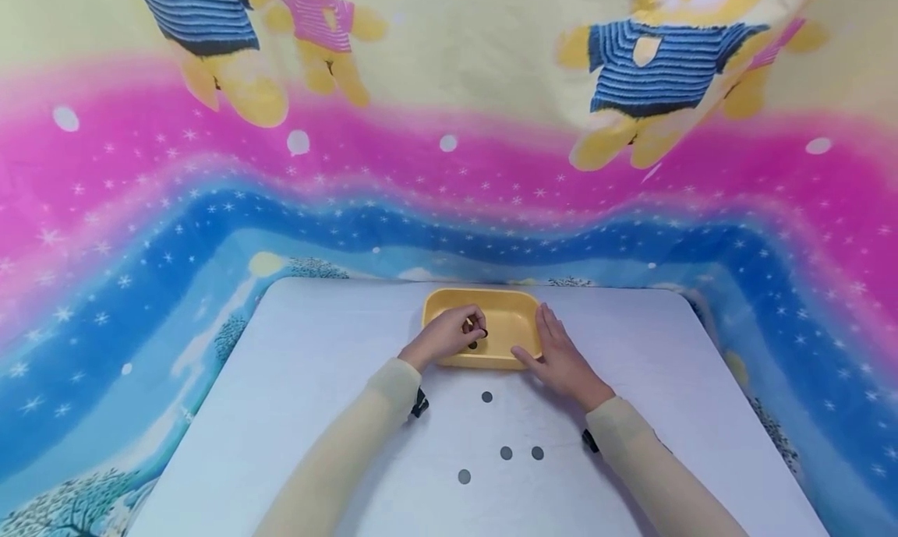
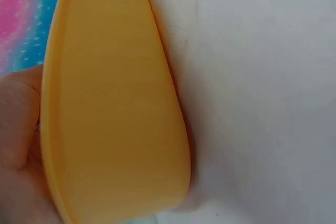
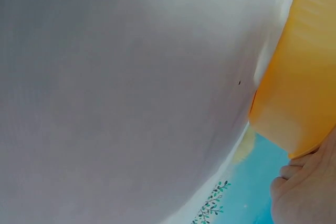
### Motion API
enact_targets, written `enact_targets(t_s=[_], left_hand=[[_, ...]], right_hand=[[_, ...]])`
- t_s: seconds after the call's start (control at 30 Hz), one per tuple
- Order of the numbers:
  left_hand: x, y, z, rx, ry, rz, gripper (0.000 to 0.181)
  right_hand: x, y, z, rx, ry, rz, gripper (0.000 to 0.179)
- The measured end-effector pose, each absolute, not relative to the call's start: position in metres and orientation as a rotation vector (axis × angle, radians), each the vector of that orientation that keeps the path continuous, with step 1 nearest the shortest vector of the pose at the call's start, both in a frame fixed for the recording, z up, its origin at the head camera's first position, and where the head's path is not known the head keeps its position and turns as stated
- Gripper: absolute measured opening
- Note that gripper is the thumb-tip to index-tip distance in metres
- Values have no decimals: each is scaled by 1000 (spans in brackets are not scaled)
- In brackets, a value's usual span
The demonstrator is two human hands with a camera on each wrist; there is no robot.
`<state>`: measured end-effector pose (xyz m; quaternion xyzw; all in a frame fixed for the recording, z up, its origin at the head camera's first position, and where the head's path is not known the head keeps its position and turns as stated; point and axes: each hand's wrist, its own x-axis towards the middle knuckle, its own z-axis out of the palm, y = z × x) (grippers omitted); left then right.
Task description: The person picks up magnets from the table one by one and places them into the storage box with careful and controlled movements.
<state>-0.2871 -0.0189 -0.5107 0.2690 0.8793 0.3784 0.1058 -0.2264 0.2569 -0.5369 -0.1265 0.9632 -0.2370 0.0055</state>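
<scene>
A yellow rectangular plastic basin (image 1: 510, 323) stands near the far edge of the white table. My left hand (image 1: 449, 334) reaches over its left near corner, thumb and fingers pinching a small dark disc (image 1: 484, 333) inside it. Just below those fingertips shows another dark disc (image 1: 473, 345). On the basin's right side rests my right hand (image 1: 561, 362), fingers extended along the rim and thumb at the near rim. The left wrist view is filled by the basin's outer wall (image 2: 115, 98), which hides most of the left hand (image 2: 18, 135).
Several flat grey discs lie on the table nearer the body, including one grey disc (image 1: 487, 397) just in front of the basin and another grey disc (image 1: 464, 477) closest to me. A patterned cloth (image 1: 449, 186) with bears hangs behind the white tabletop (image 1: 316, 365).
</scene>
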Motion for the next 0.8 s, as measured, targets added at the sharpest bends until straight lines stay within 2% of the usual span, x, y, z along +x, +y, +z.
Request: enact_targets(t_s=[0.8], left_hand=[[-300,5,-523,809,2664,888,5]], right_hand=[[-223,253,-534,-389,3027,-726,112]])
